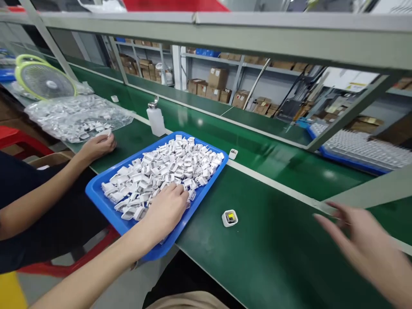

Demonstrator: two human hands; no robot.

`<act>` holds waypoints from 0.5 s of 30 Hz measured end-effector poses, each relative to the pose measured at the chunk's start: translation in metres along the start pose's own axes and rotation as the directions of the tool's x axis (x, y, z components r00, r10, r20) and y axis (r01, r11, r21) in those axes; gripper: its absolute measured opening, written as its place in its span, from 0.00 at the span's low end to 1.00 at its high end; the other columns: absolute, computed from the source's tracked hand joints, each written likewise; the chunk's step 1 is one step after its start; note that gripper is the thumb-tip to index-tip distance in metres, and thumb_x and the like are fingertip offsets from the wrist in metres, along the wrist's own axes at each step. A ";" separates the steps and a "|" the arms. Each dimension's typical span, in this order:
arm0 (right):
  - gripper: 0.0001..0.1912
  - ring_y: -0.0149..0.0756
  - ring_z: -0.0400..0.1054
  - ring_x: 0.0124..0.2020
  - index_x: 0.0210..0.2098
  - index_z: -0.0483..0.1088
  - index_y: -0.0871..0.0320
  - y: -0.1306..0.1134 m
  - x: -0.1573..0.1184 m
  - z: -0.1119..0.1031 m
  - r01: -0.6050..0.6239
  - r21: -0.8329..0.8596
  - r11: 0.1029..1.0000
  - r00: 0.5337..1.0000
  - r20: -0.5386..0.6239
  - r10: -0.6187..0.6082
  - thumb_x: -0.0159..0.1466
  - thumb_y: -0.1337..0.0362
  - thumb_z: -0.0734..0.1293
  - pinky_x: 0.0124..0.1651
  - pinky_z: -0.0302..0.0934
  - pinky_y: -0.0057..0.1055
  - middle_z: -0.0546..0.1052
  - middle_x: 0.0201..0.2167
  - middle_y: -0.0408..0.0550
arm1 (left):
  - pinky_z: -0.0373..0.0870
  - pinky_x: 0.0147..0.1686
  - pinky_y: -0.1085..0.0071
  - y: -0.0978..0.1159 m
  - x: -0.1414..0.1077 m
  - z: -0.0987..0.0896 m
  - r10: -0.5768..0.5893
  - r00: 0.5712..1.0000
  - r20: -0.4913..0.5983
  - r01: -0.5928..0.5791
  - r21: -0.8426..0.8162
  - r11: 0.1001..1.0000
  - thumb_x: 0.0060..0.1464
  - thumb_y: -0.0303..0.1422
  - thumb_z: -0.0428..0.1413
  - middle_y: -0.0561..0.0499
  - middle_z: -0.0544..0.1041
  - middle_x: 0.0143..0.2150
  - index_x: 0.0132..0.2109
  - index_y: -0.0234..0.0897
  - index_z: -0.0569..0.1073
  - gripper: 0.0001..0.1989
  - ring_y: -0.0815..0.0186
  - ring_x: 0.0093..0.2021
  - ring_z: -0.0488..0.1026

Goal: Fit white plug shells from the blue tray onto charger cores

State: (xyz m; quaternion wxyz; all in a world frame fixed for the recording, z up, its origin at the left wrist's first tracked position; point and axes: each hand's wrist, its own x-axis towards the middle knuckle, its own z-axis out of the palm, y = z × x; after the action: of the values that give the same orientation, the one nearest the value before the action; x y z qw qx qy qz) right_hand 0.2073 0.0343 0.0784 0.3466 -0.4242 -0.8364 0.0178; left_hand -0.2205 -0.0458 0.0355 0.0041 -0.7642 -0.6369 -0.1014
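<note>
A green desk [273, 257] slants from the upper left to the lower right, with a pale strip [273, 182] along it and a glossy green surface beyond; behind, cardboard boxes [218, 78] fill grey shelving [240, 79], and a pale metal frame [225, 32] crosses overhead. At far left stands a lime-green fan [48, 81], then a clear plastic bag [74, 113] of white pieces, with a co-worker's hand [98, 146] at its near edge. A white dispenser bottle [156, 121] comes next, just behind a blue tray [106, 208] heaped with small white plastic casings [174, 159]. The left hand [170, 208] rests on the heap, fingers curled down; whether it grips one cannot be told. Right of the tray sits a white housing [229, 218] with a yellow part inside, well apart from the right hand [357, 231], blurred, thumb and fingers apart, near the frame's slanting beam
</note>
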 end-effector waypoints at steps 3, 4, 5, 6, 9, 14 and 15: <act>0.22 0.42 0.74 0.30 0.55 0.71 0.55 -0.021 0.043 0.051 -0.059 -0.112 0.992 0.972 0.219 0.082 0.72 0.45 0.63 0.30 0.68 0.37 0.76 0.35 0.52 | 0.68 0.42 0.59 0.002 -0.005 0.001 -0.016 0.997 -0.078 0.015 -0.018 1.000 0.67 0.29 0.48 0.46 0.73 0.36 0.34 0.38 0.72 0.13 0.56 0.39 0.70; 0.21 0.43 0.75 0.35 0.58 0.69 0.56 -0.026 0.061 0.071 -0.076 -0.121 0.990 0.948 0.301 0.109 0.74 0.49 0.61 0.36 0.69 0.38 0.76 0.37 0.51 | 0.68 0.42 0.59 0.002 -0.007 -0.001 -0.026 0.994 -0.103 0.023 -0.027 0.999 0.67 0.30 0.47 0.46 0.73 0.37 0.34 0.38 0.71 0.13 0.56 0.38 0.71; 0.20 0.43 0.75 0.40 0.61 0.67 0.55 -0.029 0.080 0.092 -0.110 -0.146 0.983 0.921 0.357 0.156 0.75 0.54 0.60 0.42 0.69 0.38 0.76 0.40 0.51 | 0.69 0.42 0.59 0.003 -0.009 -0.005 -0.037 0.991 -0.127 0.033 -0.036 0.999 0.68 0.31 0.46 0.47 0.74 0.37 0.35 0.39 0.71 0.13 0.56 0.39 0.71; 0.20 0.43 0.75 0.42 0.64 0.65 0.55 -0.030 0.099 0.112 -0.134 -0.156 0.979 0.916 0.356 0.182 0.75 0.56 0.60 0.44 0.69 0.38 0.76 0.43 0.53 | 0.69 0.42 0.59 0.005 -0.010 -0.009 -0.048 0.988 -0.147 0.042 -0.046 0.998 0.69 0.32 0.45 0.47 0.74 0.38 0.35 0.39 0.71 0.14 0.56 0.39 0.71; 0.21 0.43 0.73 0.47 0.64 0.66 0.56 -0.022 0.149 0.156 -0.179 -0.141 0.974 0.917 0.335 0.217 0.73 0.59 0.64 0.49 0.68 0.40 0.72 0.53 0.58 | 0.71 0.40 0.61 0.021 -0.012 -0.024 -0.070 0.980 -0.188 0.053 -0.092 0.994 0.70 0.35 0.45 0.48 0.75 0.39 0.35 0.41 0.69 0.14 0.58 0.39 0.73; 0.12 0.41 0.71 0.50 0.52 0.72 0.59 -0.002 0.167 0.168 -0.162 -0.035 0.986 0.920 0.356 0.163 0.73 0.61 0.66 0.56 0.66 0.44 0.76 0.49 0.52 | 0.72 0.37 0.71 0.072 -0.013 -0.024 -0.059 0.980 -0.188 -0.007 -0.334 0.943 0.71 0.33 0.46 0.53 0.74 0.41 0.38 0.42 0.67 0.11 0.66 0.38 0.76; 0.11 0.41 0.71 0.50 0.53 0.71 0.58 0.001 0.157 0.162 -0.144 -0.006 0.990 0.920 0.368 0.136 0.73 0.63 0.64 0.56 0.66 0.42 0.76 0.48 0.52 | 0.72 0.37 0.72 0.083 -0.014 -0.019 -0.043 0.981 -0.188 -0.036 -0.397 0.917 0.71 0.32 0.46 0.53 0.74 0.42 0.39 0.42 0.67 0.10 0.68 0.38 0.76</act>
State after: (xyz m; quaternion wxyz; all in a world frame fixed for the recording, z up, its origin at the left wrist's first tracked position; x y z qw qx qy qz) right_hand 0.0485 0.1912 0.0441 0.1866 -0.4683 -0.8537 0.1304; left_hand -0.1453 -0.0773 0.0621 -0.0898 -0.7344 -0.6009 -0.3024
